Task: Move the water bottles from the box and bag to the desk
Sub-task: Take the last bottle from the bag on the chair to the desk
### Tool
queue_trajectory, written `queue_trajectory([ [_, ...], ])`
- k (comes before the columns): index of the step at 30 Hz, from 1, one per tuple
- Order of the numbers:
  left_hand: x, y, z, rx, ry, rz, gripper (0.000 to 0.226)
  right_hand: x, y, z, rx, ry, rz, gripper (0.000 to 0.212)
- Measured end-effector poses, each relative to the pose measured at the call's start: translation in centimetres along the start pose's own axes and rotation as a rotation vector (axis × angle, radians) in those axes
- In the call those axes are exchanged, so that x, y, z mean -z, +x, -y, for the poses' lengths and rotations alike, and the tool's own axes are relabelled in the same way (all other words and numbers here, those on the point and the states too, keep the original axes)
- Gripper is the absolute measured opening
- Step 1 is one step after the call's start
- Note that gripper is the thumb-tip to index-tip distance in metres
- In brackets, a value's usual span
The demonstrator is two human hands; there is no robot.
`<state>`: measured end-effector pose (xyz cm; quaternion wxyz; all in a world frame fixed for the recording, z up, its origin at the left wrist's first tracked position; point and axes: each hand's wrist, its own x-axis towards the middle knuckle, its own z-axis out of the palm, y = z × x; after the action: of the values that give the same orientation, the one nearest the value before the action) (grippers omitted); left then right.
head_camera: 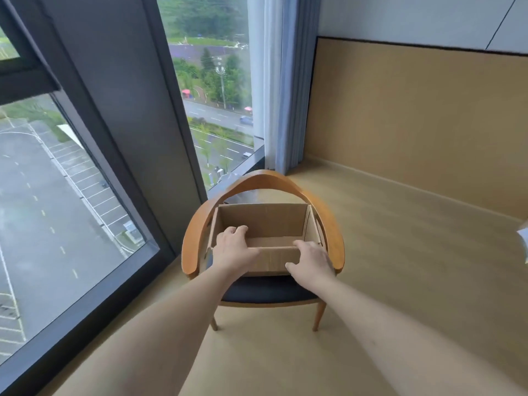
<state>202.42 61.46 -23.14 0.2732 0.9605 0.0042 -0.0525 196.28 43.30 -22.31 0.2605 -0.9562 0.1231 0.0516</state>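
Note:
An open cardboard box (pixel 263 221) sits on the dark seat of a wooden armchair (pixel 328 224). Its inside shows only bare cardboard; no water bottle is visible. My left hand (pixel 233 248) grips the near left corner of the box, fingers curled over the rim. My right hand (pixel 310 260) grips the near right corner, thumb on the front wall. A crumpled clear plastic bag (pixel 243 195) shows behind the box, mostly hidden by it and the chair back.
A floor-to-ceiling window (pixel 71 195) with a dark frame runs along the left. A pale curtain (pixel 281 81) hangs behind the chair. Wood-panelled wall (pixel 414 124) stands at the right, with light wooden floor (pixel 400 252) around the chair. A small white object (pixel 524 241) peeks in at the right edge.

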Motion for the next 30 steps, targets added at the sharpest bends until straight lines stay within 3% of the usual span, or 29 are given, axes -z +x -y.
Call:
queue_trajectory([
  [11, -4.3, 16.7, 2.4, 0.071, 0.075, 0.140, 0.073, -5.7, 20.3, 0.7, -0.075, -0.015, 0.154, 0.060],
  [18, -9.8, 25.7, 3.8, 0.234, 0.100, 0.281, 0.071, -10.5, 29.4, -2.0, -0.167, -0.109, 0.374, 0.064],
  [25, -16.6, 29.1, 6.0, 0.301, 0.134, 0.489, 0.075, -16.5, 34.9, -5.1, -0.174, -0.196, 0.602, 0.058],
  [30, -20.4, 29.5, 9.1, 0.439, 0.117, 0.532, 0.064, -22.1, 35.9, -6.1, -0.102, -0.243, 0.745, 0.055],
])
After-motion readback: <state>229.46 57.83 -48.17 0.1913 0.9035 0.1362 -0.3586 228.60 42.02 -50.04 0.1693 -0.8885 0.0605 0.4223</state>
